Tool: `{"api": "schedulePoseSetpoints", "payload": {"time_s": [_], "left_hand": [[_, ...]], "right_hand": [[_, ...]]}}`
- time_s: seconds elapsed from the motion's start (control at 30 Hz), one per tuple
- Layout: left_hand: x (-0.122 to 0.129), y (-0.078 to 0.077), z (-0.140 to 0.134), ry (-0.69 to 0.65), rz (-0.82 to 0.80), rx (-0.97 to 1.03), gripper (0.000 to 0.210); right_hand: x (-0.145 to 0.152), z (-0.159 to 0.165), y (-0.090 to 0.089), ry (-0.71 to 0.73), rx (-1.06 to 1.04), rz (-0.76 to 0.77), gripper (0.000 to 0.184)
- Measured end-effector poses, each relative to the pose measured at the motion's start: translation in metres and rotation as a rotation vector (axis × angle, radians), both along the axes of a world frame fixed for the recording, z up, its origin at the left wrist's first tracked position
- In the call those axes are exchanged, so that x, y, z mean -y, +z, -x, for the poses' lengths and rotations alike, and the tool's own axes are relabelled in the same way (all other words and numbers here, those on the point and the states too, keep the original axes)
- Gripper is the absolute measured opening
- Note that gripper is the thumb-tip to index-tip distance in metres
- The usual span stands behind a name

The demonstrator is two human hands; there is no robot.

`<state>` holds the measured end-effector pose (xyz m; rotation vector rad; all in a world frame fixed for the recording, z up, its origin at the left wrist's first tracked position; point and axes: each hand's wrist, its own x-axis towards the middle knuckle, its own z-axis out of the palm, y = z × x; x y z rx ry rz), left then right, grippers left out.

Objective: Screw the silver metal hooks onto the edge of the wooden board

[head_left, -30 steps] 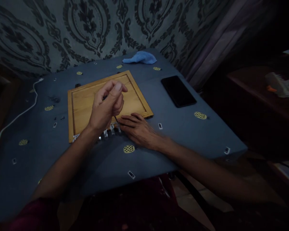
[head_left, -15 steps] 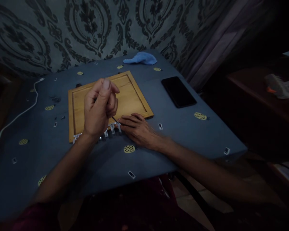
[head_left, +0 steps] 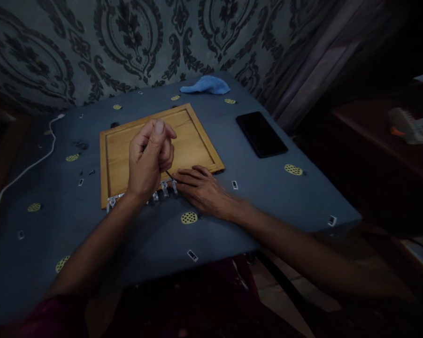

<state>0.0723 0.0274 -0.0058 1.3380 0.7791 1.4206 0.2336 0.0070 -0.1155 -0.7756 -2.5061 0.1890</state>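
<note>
A wooden board [head_left: 193,141] with a raised frame lies flat on the table. Along its near edge runs a metal hook rail [head_left: 165,187] with several hooks hanging over the side. Above the board my left hand [head_left: 152,155] is closed in a fist around a screwdriver [head_left: 169,175]; only its thin dark shaft shows, slanting down to the rail's right end, while the handle is hidden in the fist. My right hand [head_left: 204,190] lies flat, fingers stretched, on the board's near edge beside the shaft's tip. Its fingertips touch or nearly touch the rail.
On the blue tablecloth [head_left: 232,234] are a black phone [head_left: 261,134] to the right, a blue cloth [head_left: 207,85] at the back, small screws [head_left: 92,172] and a white cable [head_left: 28,169] at the left. A patterned curtain [head_left: 183,37] hangs behind.
My left fist has shifted slightly right and tilted a little, uncovering more of the rail's left end. The right hand and board stay in place.
</note>
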Motion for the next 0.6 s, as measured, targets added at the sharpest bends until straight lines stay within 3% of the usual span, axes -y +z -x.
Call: {"api": "schedulePoseSetpoints", "payload": {"time_s": [0.27,0.6], "left_hand": [[-0.0026,-0.0038,0.0105,-0.174,0.026,-0.145,0.038],[-0.0054,0.0001,0.0015,-0.145,0.063,-0.017,0.03]], "right_hand": [[-0.0001,0.0002,0.0017,0.021,-0.007,0.001,0.036],[-0.0002,0.0013,-0.0006,-0.01,0.0,0.007,0.036]]}}
